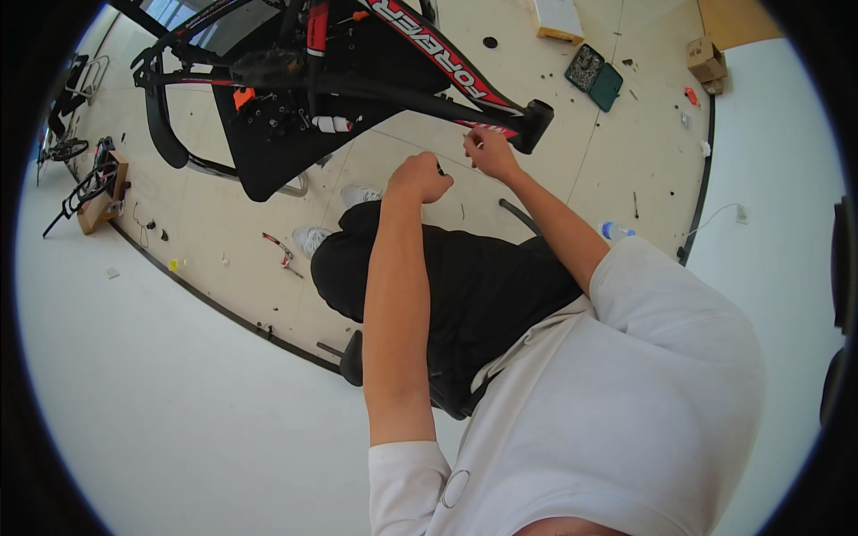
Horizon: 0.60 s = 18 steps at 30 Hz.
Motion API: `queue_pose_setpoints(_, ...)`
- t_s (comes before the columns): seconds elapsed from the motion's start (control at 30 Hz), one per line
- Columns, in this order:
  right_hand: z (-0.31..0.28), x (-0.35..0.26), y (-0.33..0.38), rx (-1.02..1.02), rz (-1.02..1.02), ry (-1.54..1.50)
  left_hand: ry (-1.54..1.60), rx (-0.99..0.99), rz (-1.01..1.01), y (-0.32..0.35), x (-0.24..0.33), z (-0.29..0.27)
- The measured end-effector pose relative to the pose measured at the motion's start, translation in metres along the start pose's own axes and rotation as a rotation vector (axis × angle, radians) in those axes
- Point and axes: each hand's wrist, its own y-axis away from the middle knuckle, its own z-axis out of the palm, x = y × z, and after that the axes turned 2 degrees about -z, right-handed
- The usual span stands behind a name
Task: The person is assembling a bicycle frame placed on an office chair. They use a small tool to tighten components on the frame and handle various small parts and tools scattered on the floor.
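A black and red bicycle frame (447, 70) lies across a black chair seat (261, 170) in front of me. My left hand (420, 179) is closed, with a small black part (440, 168) showing between thumb and fingers. Close by on its right, my right hand (491, 152) is held just below the frame's head tube (535, 127). Its fingers are curled together in a pinch; what they hold, if anything, is too small to make out. On the seat lie a white and red tube (332, 124), an orange piece (243, 97) and several small metal parts.
On the floor to the right are an open green case (593, 77), a white box (559, 21), a cardboard box (705, 60) and a plastic bottle (617, 230). A red and black part (284, 254) lies left of my shoes. Bicycle parts (85, 192) stand along the left wall.
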Motion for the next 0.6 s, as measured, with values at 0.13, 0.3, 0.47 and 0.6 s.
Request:
queue_pose_setpoints(0.13,0.001,0.006,0.001,-0.017,-0.122,0.051,0.009,0.007,-0.001,0.000,0.000,0.000)
queue_pose_setpoints(0.3,0.006,0.021,-0.002,-0.007,-0.125,0.087,-0.040,0.049,0.026,0.006,0.000,-0.001)
queue_pose_setpoints(0.47,0.001,0.019,0.007,-0.028,-0.181,0.134,-0.001,0.049,0.103,-0.010,-0.015,0.012)
queue_pose_setpoints(0.6,0.028,0.115,-0.001,-0.049,-0.708,0.423,-0.003,0.268,0.269,-0.051,-0.043,0.054)
